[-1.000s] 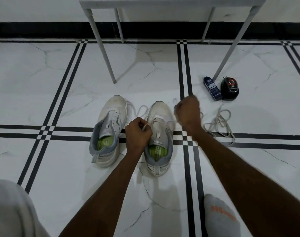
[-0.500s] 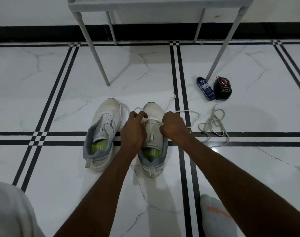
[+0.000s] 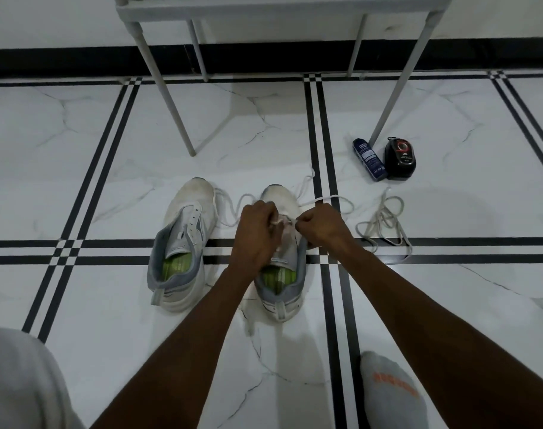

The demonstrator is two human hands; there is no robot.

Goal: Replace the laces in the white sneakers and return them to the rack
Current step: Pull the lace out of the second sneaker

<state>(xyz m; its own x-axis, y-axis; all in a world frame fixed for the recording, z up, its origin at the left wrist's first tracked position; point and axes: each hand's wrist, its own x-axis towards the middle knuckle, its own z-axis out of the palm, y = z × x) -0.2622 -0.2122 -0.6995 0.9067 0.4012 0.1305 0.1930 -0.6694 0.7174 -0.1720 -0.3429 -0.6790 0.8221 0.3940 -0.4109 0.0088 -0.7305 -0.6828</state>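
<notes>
Right hand [image 3: 321, 224] drawn in, both pinch lace [image 3: 323, 199], two sneakers [image 3: 183, 243]

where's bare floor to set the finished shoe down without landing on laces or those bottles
Bare tile lies left of the left sneaker, out to the double black stripe, and between the rack legs beyond both toes. It is crowded right of the right sneaker: the loose lace pile, blue bottle and black container.
</notes>
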